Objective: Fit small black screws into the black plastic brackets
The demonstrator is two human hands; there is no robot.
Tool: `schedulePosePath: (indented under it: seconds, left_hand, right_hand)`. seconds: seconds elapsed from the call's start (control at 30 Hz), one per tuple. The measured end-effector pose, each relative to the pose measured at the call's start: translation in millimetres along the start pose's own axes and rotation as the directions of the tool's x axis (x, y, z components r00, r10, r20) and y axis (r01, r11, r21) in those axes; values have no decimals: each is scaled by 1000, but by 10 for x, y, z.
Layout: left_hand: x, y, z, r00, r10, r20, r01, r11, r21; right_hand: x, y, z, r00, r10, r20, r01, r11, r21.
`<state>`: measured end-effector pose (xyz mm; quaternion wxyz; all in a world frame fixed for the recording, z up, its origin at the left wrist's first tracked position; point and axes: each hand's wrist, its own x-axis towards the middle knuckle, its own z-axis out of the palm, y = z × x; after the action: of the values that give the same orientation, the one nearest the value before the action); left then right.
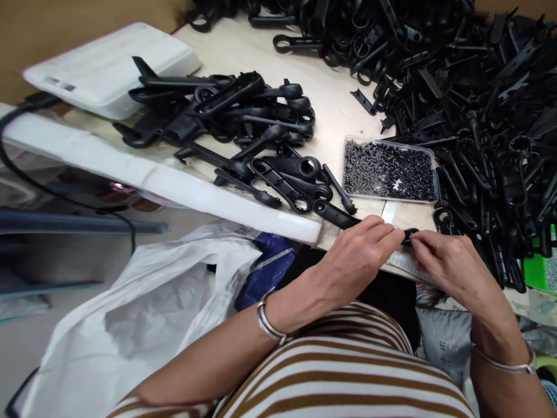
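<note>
At the table's front edge, my left hand is closed round a black plastic part, mostly covered by the fingers. My right hand pinches at the exposed end of that part; anything small between its fingertips is hidden. Another long black plastic piece runs up to my left knuckles, and I cannot tell whether it joins the held one. Just beyond both hands lies a shallow clear tray filled with tiny dark pieces, too small to name.
Left of the tray is a pile of black plastic arms with ring ends. A larger heap of black parts covers the back and right. A white box stands far left, near a black cable. A white bag hangs below the edge.
</note>
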<state>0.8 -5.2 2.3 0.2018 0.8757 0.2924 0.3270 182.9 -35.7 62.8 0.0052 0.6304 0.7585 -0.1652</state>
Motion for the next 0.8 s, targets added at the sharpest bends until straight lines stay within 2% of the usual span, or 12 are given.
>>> schedulePosePath:
  seconds: [0.23, 0.47, 0.63, 0.8]
  left_hand:
    - [-11, -18, 4, 1000, -7, 1, 7, 999, -49]
    - [-12, -33, -7, 1000, -4, 3, 4, 998, -66]
    - [-11, -38, -18, 1000, 5, 3, -4, 998, -65]
    - [-11, -50, -23, 1000, 15, 11, -14, 998, -54]
  right_hand:
    - [-29, -87, 142, 990, 56, -129, -74, 988, -136]
    - [-65, -127, 185, 978, 102, -180, -114, 992, -55]
    - [-92, -121, 200, 975, 122, -185, -128, 991, -26]
    - [-67, -57, 169, 982, 131, -138, -134, 991, -10]
